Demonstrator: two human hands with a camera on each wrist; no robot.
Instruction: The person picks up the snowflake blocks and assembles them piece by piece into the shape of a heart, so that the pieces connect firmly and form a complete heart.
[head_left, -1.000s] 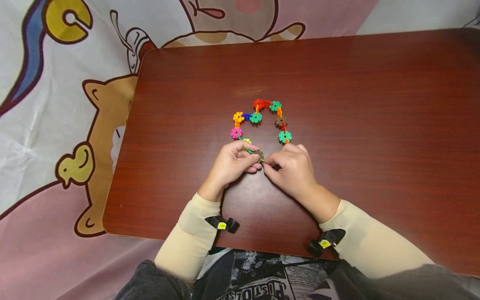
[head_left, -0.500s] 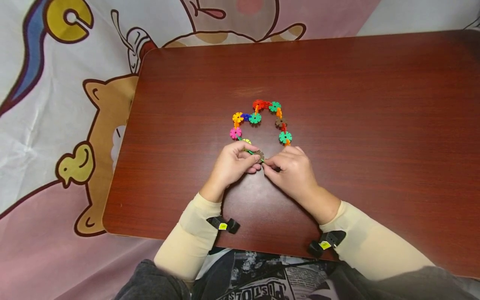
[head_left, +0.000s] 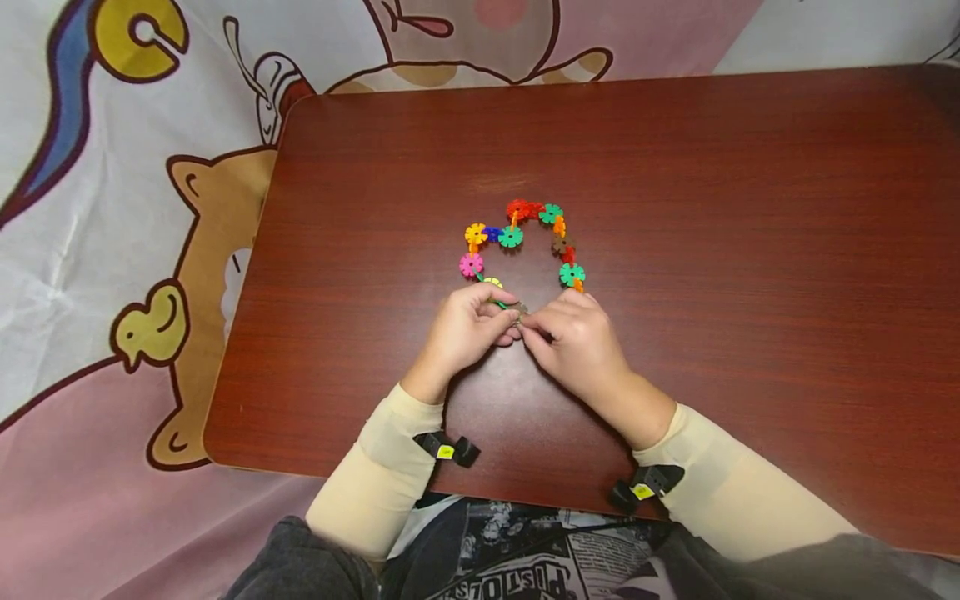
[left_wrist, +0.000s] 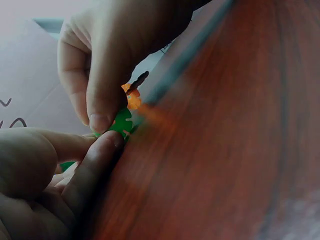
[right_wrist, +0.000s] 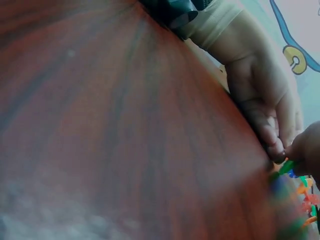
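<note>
Notched plastic snowflake discs, linked edge to edge, form a loop on the table, with a red disc (head_left: 517, 209) at its far side and a pink disc (head_left: 471, 265) at its left. My left hand (head_left: 467, 327) pinches a brown snowflake disc (head_left: 522, 307) at the near side, mostly covered by fingers. Fingertip to fingertip with it, my right hand (head_left: 576, 337) pinches a green snowflake disc (left_wrist: 121, 122), clearest in the left wrist view. Close beyond the right knuckles lie a teal disc (head_left: 572, 274) and an orange one (head_left: 578, 285).
The reddish-brown wooden table (head_left: 750, 250) extends far to the right and behind the loop. A cartoon-printed cloth (head_left: 90, 275) hangs along the left and back edges. Black wrist cameras sit on both forearms, over the table's near edge.
My right hand has shifted slightly left, closing in on the left fingertips. The green piece between the hands is now hidden in the head view. The left hand stays put.
</note>
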